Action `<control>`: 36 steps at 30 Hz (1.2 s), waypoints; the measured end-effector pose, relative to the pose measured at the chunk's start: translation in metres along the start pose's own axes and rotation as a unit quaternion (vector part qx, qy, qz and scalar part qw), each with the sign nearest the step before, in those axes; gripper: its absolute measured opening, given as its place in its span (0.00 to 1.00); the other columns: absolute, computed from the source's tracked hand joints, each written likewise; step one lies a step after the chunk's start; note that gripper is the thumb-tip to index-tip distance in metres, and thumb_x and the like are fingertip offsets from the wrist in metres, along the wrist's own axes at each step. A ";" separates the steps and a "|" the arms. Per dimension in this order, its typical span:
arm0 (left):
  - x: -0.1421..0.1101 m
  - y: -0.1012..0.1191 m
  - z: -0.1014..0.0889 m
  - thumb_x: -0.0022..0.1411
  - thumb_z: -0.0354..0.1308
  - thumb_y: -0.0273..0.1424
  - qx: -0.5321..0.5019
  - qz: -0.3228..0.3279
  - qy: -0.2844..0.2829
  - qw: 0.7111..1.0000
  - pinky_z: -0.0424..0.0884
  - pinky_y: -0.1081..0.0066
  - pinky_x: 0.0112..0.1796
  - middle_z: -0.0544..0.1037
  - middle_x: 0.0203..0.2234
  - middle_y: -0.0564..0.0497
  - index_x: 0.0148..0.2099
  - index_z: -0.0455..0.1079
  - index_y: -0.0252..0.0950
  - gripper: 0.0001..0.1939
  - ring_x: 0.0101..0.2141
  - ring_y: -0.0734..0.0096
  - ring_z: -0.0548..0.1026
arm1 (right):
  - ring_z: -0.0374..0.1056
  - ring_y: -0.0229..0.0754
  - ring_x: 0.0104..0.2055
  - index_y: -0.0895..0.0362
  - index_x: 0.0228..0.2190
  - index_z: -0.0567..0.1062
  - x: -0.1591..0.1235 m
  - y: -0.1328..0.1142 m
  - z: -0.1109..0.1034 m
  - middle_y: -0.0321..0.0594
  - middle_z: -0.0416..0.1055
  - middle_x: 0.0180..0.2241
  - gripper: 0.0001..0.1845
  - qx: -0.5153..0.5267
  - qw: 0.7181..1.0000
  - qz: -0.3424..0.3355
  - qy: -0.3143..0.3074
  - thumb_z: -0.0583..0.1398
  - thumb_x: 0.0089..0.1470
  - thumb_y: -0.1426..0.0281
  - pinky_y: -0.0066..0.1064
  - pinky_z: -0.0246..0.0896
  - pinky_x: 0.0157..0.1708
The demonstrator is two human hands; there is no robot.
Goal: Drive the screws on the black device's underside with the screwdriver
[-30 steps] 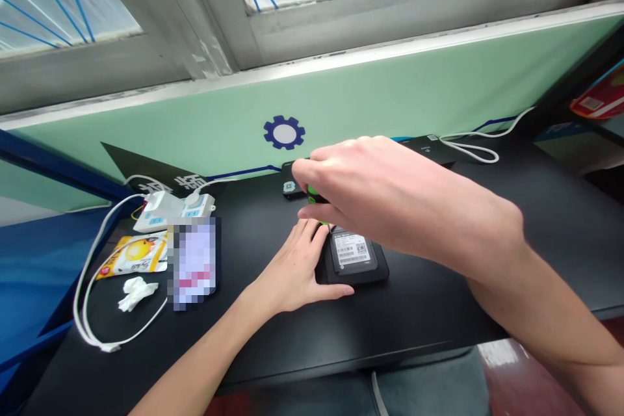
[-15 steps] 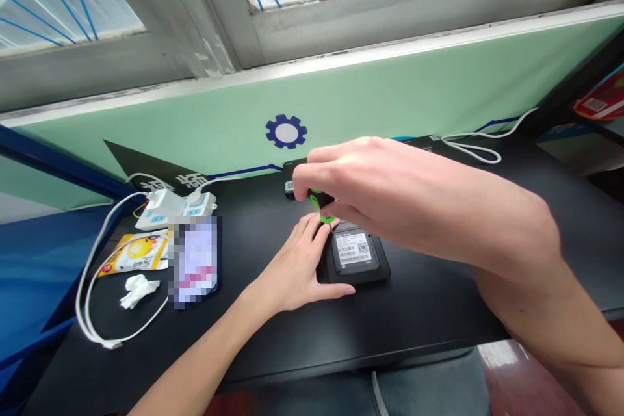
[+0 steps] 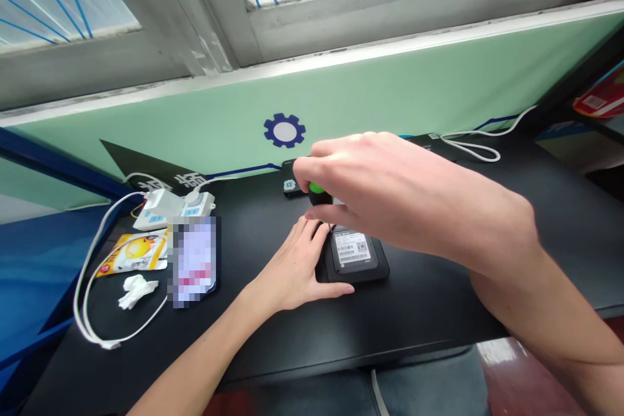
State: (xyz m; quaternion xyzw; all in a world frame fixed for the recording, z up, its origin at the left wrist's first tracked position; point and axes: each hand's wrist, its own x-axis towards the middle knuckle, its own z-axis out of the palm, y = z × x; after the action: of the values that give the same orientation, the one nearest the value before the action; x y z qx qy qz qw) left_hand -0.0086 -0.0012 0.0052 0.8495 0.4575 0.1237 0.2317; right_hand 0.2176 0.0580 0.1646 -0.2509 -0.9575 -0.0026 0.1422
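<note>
In the head view, a black square device (image 3: 371,262) lies on the black table with its white QR-code label facing up. My left hand (image 3: 305,266) holds it from the left, the thumb along its near edge and the fingers at its far left corner. Above that corner, my right hand (image 3: 370,188) grips the black-and-green handle of a screwdriver (image 3: 318,192), which points down. The fingers cover most of the handle. Little of the shaft shows, and its tip near the device's upper left corner is hard to make out.
To the left are a white power strip (image 3: 199,205) with cables, a yellow-and-white snack packet (image 3: 139,252), a crumpled tissue (image 3: 137,290) and a blurred-out phone (image 3: 195,260). Behind my hands sits a small black object (image 3: 291,187). A white cable (image 3: 470,148) lies at the back right.
The screwdriver handle has turned in my right hand, so its green part shows differently. My right wrist has shifted slightly. My left hand and the device stay in place.
</note>
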 end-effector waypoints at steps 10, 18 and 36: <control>0.002 0.003 -0.004 0.65 0.70 0.66 -0.012 0.000 0.007 1.000 0.60 0.28 0.74 0.61 0.77 0.33 0.86 0.48 0.46 0.61 0.77 0.26 0.57 | 0.58 0.39 0.33 0.55 0.38 0.71 -0.009 0.001 -0.004 0.38 0.73 0.39 0.08 0.033 0.999 -0.034 -0.018 0.61 0.72 0.78 0.37 0.45 0.33; 0.000 -0.002 0.001 0.66 0.69 0.65 -0.014 -0.001 0.005 1.000 0.64 0.30 0.72 0.61 0.78 0.33 0.86 0.46 0.45 0.61 0.75 0.27 0.62 | 0.48 0.37 0.25 0.56 0.32 0.73 0.004 -0.011 -0.002 0.35 0.68 0.29 0.13 -0.036 0.999 0.007 -0.017 0.65 0.72 0.72 0.38 0.38 0.27; 0.000 -0.007 0.006 0.66 0.66 0.69 -0.010 0.018 0.026 0.999 0.62 0.31 0.74 0.62 0.78 0.36 0.86 0.47 0.46 0.61 0.77 0.27 0.58 | 0.47 0.36 0.26 0.56 0.34 0.71 -0.001 -0.010 0.002 0.33 0.65 0.31 0.11 -0.037 0.999 -0.021 0.009 0.62 0.67 0.81 0.38 0.38 0.29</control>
State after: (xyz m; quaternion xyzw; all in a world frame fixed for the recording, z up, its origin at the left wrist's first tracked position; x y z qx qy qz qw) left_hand -0.0111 -0.0001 -0.0036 0.8519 0.4465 0.1548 0.2255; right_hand 0.2134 0.0491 0.1635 -0.2358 -0.9606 -0.0428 0.1410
